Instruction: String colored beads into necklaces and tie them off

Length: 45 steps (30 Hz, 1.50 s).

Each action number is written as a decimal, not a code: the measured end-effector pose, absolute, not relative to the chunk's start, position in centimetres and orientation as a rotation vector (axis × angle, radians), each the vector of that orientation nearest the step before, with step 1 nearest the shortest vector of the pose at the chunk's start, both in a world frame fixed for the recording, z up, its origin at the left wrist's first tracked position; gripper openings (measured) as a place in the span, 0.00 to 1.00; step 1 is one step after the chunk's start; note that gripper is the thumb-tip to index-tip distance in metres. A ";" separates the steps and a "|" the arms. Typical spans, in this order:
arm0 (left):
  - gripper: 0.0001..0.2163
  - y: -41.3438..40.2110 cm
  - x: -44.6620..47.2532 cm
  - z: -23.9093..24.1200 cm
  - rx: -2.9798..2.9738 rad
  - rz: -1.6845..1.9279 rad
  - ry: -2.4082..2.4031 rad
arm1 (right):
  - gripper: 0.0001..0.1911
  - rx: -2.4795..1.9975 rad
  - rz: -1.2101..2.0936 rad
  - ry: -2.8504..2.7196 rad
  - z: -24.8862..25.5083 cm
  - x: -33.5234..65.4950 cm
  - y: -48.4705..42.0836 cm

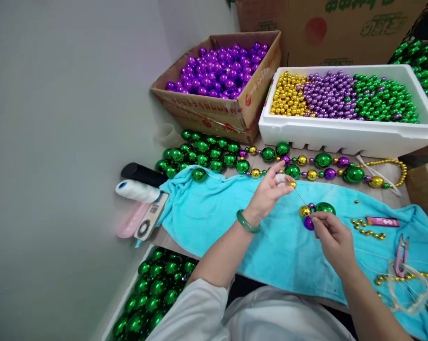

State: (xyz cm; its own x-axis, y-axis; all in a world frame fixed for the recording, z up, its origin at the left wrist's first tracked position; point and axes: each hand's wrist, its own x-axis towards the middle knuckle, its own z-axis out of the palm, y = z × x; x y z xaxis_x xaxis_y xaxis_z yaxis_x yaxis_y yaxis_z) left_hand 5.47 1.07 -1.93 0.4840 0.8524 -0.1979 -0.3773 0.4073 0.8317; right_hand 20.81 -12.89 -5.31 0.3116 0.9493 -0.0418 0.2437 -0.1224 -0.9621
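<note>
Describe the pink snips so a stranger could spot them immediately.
Find the big blue towel. Toward its right end, to the right of the right hand, the pink snips lie just below a flat pink packet in the picture. Unlike that packet, they have two pointed blades.

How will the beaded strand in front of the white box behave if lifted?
The beaded strand will probably droop, since its beads are separate pieces in a row. Glossy, they may feel slippery; rounded, they could roll if pushed.
</note>
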 end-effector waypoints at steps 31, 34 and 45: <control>0.21 12.7 -10.5 -5.1 1.869 0.175 2.236 | 0.12 -1.534 0.913 -0.875 -4.9 22.8 -13.9; 0.25 11.9 -10.4 -4.7 1.901 0.260 2.188 | 0.12 -1.550 0.887 -0.939 -5.4 22.2 -13.9; 0.28 2.9 -3.3 -2.1 1.483 1.077 1.163 | 0.09 -1.570 0.808 -1.211 -5.3 21.1 -13.9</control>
